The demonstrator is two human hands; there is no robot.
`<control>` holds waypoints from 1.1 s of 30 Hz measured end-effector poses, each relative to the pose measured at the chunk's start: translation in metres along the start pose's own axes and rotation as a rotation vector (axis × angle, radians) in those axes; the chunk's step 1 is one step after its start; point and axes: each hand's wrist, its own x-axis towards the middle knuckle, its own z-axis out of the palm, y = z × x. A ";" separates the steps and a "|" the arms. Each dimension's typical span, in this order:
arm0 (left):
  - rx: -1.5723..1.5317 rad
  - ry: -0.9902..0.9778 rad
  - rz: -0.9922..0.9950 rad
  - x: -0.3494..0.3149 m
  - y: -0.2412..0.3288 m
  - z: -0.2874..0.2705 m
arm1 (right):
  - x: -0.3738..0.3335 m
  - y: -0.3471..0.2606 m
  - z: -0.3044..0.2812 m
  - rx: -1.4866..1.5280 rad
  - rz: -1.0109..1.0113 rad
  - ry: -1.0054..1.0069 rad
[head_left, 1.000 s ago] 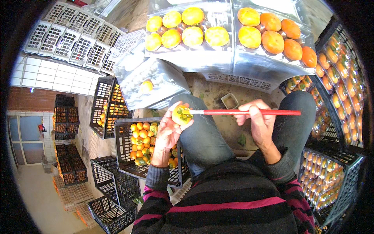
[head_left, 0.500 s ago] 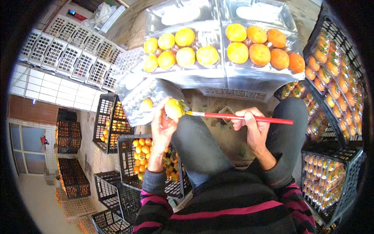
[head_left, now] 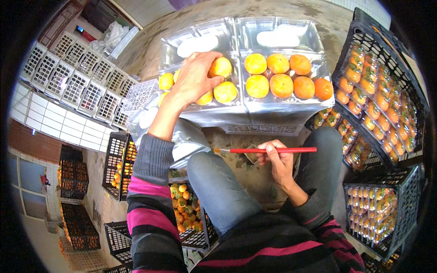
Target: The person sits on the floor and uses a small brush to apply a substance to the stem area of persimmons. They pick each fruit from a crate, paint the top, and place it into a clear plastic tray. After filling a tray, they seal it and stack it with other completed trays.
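My left hand (head_left: 195,78) reaches over the left clear plastic tray (head_left: 170,48). Its thumb and fingers curl round a yellow-orange persimmon (head_left: 221,68) in the far row, at the right end. More persimmons lie in that tray, some covered by my hand, with one persimmon (head_left: 225,92) just nearer than the held one. My right hand (head_left: 278,164) is closed on a slim brush (head_left: 296,150) with a red handle, held level above my knees, its bristles pointing left. To the right, a second clear tray (head_left: 314,41) holds two rows of persimmons.
Black crates of packed persimmons (head_left: 382,214) stand at my right. By my left leg is a black crate of loose persimmons (head_left: 186,209). White crates (head_left: 75,86) are stacked at far left. A plastic-covered surface (head_left: 191,141) sits beside my left knee.
My left hand has carried the persimmon from near the brush tip up and away into the left tray's far row. The brush stays in my right hand, and the view has shifted.
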 end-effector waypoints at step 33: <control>0.015 0.591 -0.496 -0.172 0.005 0.016 | 0.010 0.025 -0.024 -0.236 0.096 0.067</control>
